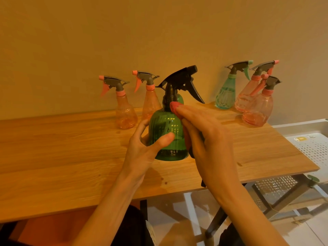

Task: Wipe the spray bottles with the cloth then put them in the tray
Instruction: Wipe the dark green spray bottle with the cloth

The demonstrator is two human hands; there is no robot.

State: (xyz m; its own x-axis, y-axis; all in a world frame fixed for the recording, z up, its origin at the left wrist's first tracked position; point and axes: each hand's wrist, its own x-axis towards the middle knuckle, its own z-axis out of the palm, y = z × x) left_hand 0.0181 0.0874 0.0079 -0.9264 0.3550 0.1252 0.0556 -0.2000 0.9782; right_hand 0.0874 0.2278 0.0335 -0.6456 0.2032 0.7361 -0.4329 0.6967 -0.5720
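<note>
Here the left hand (142,150) grips the green spray bottle (166,134) upright on the surface (71,157); at its 3 o'clock, the right hand (204,137), fingers straight, presses a red cloth (174,107) against it.

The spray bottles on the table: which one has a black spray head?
The dark green spray bottle at the front, between the left hand and the right hand. The five bottles by the wall have grey heads with pink or mint nozzles.

Green bottle (167,137) glossy translucent ribbed plastic; table (71,148) matt wood-grain; tray (312,148) perforated white plastic.
</note>
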